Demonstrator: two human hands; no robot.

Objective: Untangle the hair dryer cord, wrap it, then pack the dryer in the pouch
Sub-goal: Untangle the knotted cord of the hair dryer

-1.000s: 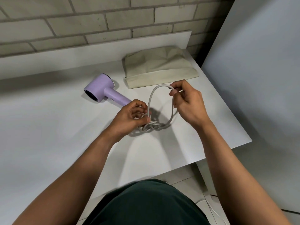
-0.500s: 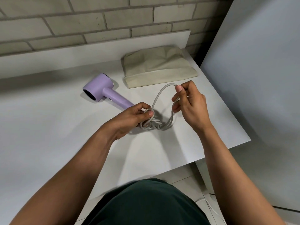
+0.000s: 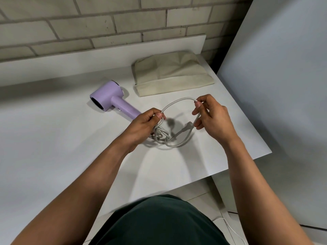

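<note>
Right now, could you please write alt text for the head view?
Two hands, left hand and right hand, hold a tangled grey cord in a loop over a white table. A lilac hair dryer and beige pouch lie behind.

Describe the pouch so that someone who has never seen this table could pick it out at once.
Start at the white table against the brick wall. At its far right corner, beyond both hands, lies the pouch. It is flat, soft beige fabric, unlike the hard lilac hair dryer to its left and the thin grey cord in front.
</note>
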